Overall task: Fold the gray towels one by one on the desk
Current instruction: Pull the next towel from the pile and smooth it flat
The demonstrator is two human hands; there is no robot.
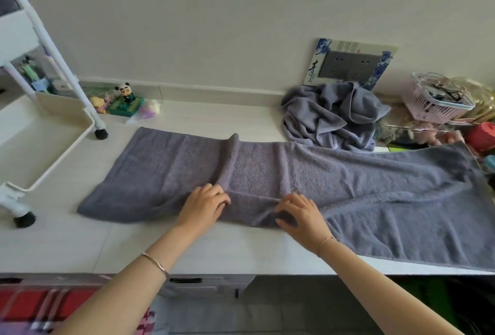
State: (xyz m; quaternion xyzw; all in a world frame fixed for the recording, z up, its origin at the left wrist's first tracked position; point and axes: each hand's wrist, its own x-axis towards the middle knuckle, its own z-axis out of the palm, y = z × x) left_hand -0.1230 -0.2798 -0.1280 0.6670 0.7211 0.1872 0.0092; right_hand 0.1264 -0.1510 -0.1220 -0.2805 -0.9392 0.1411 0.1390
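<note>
A long gray towel (375,187) lies spread across the white desk (134,243), with a raised crease running from back to front near its middle. My left hand (205,206) pinches the towel at the front end of that crease. A little to the right, my right hand (301,214) grips the towel's near edge, fingers curled into the cloth and bunching it. A second gray towel (334,115) sits crumpled in a heap at the back of the desk, by the wall.
A white rolling cart (40,131) stands on the desk's left end. Small toys and a panda figure (126,93) sit by the wall. A pink basket (439,104) and cluttered items fill the back right. A wall socket (351,65) is above the heap.
</note>
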